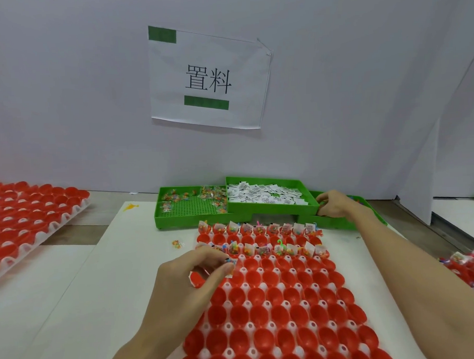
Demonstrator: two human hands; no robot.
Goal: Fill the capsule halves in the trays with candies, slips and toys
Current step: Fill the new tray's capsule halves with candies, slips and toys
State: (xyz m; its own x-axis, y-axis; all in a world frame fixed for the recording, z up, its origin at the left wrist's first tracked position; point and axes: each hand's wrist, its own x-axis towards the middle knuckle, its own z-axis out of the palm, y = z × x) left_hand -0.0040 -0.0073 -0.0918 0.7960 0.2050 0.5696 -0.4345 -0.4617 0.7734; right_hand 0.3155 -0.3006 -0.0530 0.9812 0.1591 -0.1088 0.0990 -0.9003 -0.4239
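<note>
Reaching far across, our right hand (333, 203) curls its fingers over the edge of the green bin (341, 221) on the right, and we cannot tell if it holds anything. Our left hand (191, 276) hangs over the tray of red capsule halves (277, 310), pinching a small candy packet and paper slip (231, 266) between thumb and fingertips. Two far rows are already stuffed with slips and candies (259, 230). The right bin is mostly hidden behind our hand. Another red tray (28, 215) on the left is cut off.
</note>
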